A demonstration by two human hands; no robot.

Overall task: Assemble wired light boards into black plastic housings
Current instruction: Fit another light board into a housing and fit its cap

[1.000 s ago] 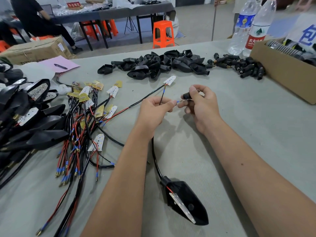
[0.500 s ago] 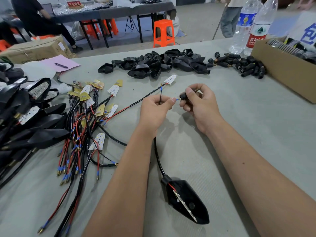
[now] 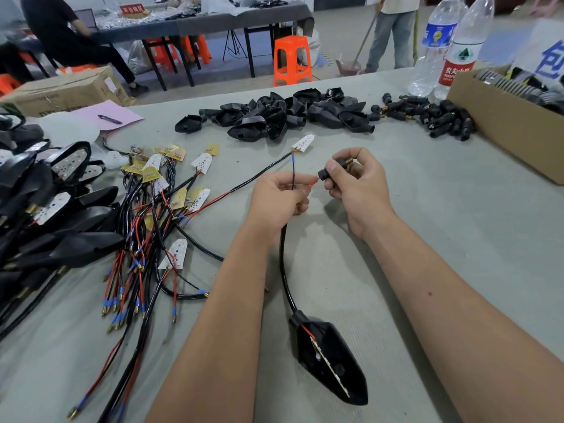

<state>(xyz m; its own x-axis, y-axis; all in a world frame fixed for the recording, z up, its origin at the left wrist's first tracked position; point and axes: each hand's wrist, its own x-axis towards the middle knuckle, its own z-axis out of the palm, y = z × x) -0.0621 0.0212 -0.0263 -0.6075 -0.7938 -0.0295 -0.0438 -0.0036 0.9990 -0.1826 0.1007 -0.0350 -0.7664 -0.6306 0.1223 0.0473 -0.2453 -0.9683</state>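
Wires from a black cable (image 3: 284,270) are being pinched in the curled left hand (image 3: 279,195), while a small black connector (image 3: 331,170) is being gripped by the right hand (image 3: 355,186). 1 black housing (image 3: 332,358) with its light board (image 3: 329,366) is being left lying on the table (image 3: 457,227), nearer the body.

water bottles (image 3: 451,44), orange stool (image 3: 292,59), pink paper (image 3: 111,115)

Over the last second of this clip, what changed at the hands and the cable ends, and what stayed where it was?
The right hand has turned the small black connector it grips, so its opening now faces the left hand. A red wire end, not visible before, now reaches from the left hand's pinch to the connector. The black cable still runs down to the housing with its light board, which lies unmoved on the table.
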